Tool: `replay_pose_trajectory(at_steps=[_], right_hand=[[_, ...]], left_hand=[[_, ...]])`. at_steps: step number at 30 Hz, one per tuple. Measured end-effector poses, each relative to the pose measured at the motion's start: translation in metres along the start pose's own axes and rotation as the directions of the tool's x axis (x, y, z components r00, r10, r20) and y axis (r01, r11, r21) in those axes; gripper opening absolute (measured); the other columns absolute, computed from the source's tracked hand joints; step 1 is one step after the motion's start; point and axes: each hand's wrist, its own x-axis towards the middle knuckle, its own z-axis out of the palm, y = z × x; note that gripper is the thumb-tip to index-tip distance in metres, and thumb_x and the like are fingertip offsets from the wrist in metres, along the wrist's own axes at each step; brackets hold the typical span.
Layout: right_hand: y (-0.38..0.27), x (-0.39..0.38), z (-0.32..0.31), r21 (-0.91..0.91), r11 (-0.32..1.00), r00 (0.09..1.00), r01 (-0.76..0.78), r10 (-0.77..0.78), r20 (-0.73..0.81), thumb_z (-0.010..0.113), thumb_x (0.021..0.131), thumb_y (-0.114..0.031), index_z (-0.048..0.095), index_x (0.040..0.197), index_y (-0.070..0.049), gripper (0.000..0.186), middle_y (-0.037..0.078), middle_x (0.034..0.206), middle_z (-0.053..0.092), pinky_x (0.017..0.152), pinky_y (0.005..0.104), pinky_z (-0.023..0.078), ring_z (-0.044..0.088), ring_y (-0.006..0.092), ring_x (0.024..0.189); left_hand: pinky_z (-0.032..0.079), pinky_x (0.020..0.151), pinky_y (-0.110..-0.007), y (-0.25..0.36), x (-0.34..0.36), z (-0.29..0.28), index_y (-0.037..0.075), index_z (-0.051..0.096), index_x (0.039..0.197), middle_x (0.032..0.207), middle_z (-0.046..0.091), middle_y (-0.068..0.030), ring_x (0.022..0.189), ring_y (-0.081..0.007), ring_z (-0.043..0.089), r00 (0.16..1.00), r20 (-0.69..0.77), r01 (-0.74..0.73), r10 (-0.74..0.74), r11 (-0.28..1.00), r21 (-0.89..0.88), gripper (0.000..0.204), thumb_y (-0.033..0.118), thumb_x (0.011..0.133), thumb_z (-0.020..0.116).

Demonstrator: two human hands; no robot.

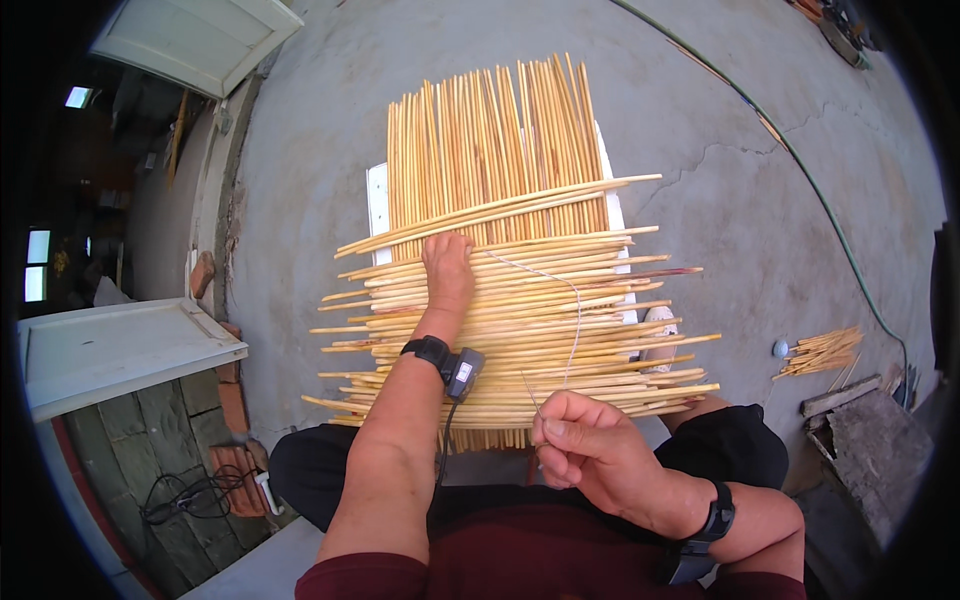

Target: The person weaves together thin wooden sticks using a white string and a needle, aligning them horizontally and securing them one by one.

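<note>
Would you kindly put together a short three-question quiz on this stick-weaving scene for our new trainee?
1. True or false: the left hand presses on the crosswise sticks.
2. What does the right hand pinch? A) a thin thread B) a brick C) the green hose
3. Fill in: a small bundle of sticks lies on the concrete floor to the person's ____.

Key: 1 true; 2 A, the thin thread; 3 right.

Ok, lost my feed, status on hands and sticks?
Left hand pressing flat on crossed bamboo sticks. Right hand pinching thin string running up to the sticks. Nothing in the way.
</note>
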Motion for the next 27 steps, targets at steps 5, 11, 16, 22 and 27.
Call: replay_pose_trajectory(at_steps=[5, 11, 16, 22, 27], right_hand=[[-0.001, 0.001, -0.001, -0.066, 0.998, 0.999, -0.017, 0.015, -0.038, 0.056, 0.096, -0.019, 0.059, 0.093, -0.006, 0.014, -0.001, 0.069, 0.053, 0.052, 0.0190, 0.035, 0.047, 0.0055, 0.059], [0.000, 0.000, -0.002, -0.107, 0.993, 0.997, -0.041, 0.034, -0.071, 0.053, 0.097, -0.016, 0.057, 0.092, -0.003, 0.014, 0.002, 0.065, 0.051, 0.052, 0.0218, 0.034, 0.042, 0.0084, 0.055], [-0.001, 0.000, -0.004, -0.114, 0.992, 0.997, -0.045, 0.038, -0.067, 0.053, 0.098, -0.017, 0.058, 0.094, -0.004, 0.015, 0.002, 0.067, 0.052, 0.053, 0.0213, 0.035, 0.042, 0.0078, 0.056], [0.000, 0.001, -0.005, -0.111, 0.993, 0.998, -0.047, 0.041, -0.051, 0.054, 0.097, -0.018, 0.058, 0.094, -0.004, 0.016, 0.002, 0.067, 0.052, 0.054, 0.0210, 0.035, 0.041, 0.0077, 0.056], [-0.001, -0.001, -0.005, -0.087, 0.995, 0.998, -0.052, 0.049, -0.039, 0.055, 0.097, -0.019, 0.059, 0.095, -0.003, 0.016, 0.002, 0.067, 0.052, 0.054, 0.0211, 0.035, 0.041, 0.0079, 0.056]], left_hand=[[0.041, 0.081, -0.043, -0.004, 0.003, -0.002, 0.007, 0.057, 0.089, 0.087, 0.057, -0.0111, 0.089, -0.0323, 0.052, 0.999, 0.025, -0.030, 0.030, 0.999, 0.019, 0.005, 0.003, 0.085, 0.057], [0.043, 0.078, -0.043, -0.013, 0.030, -0.020, 0.006, 0.057, 0.098, 0.089, 0.057, -0.0112, 0.088, -0.0317, 0.053, 0.997, 0.081, 0.005, -0.014, 0.993, 0.114, 0.018, 0.017, 0.085, 0.064], [0.044, 0.083, -0.042, -0.003, 0.052, -0.022, 0.006, 0.063, 0.100, 0.089, 0.054, -0.0104, 0.093, -0.0311, 0.052, 0.983, 0.177, -0.093, 0.055, 0.972, 0.215, 0.032, 0.015, 0.072, 0.077], [0.046, 0.082, -0.040, -0.027, 0.074, -0.008, 0.005, 0.064, 0.084, 0.088, 0.059, -0.0106, 0.091, -0.0302, 0.054, 0.948, 0.311, -0.132, 0.070, 0.975, 0.182, 0.021, 0.010, 0.068, 0.076], [0.048, 0.077, -0.044, -0.028, 0.103, -0.006, 0.003, 0.064, 0.078, 0.081, 0.062, -0.0138, 0.085, -0.0346, 0.058, 0.855, 0.508, -0.183, 0.105, 0.977, 0.106, 0.016, 0.015, 0.073, 0.074]])
